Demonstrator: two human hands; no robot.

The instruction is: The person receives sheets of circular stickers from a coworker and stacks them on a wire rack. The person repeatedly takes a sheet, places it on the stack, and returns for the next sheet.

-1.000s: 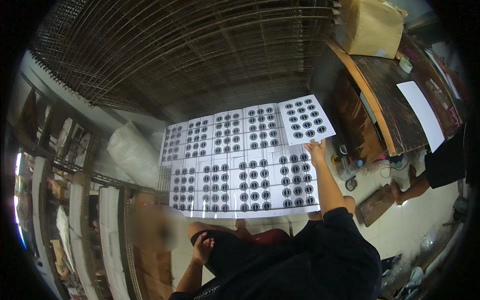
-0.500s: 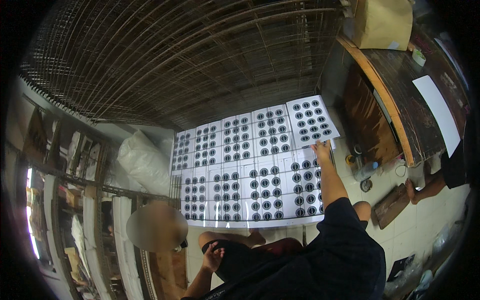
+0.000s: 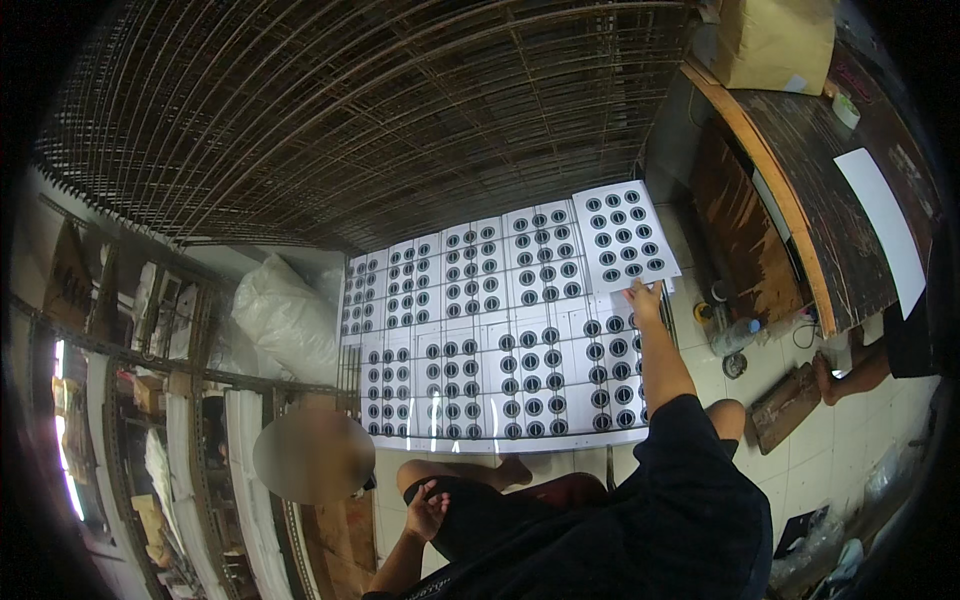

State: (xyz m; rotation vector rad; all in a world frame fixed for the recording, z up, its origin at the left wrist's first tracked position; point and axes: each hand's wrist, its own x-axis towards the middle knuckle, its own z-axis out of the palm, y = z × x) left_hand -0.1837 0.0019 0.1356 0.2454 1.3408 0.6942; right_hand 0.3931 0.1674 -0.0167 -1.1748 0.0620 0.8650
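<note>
My right hand [image 3: 643,297] pinches the near edge of a white sheet printed with rows of dark round emblems [image 3: 620,238]. That sheet lies at the far right corner of a wire rack shelf, slightly askew to its neighbours. More white printed sheets [image 3: 472,268] of the same kind lie side by side in two rows, with thin wires showing across them. My left hand [image 3: 428,510] rests near my left thigh, palm up, its fingers loosely bent and apart, holding nothing.
Stacked wire rack shelves [image 3: 400,120] rise beyond the sheets. At the right stands a dark worn table [image 3: 840,220] bearing a paper bag [image 3: 775,45]; a plastic bottle [image 3: 735,337] is on the floor. A white plastic sack [image 3: 285,320] sits left. Another person's foot [image 3: 825,380] shows right.
The view has shifted slightly. My right hand stays at the sheet's near edge, and the sheet's far edge appears a little farther away. My left hand has not visibly moved.
</note>
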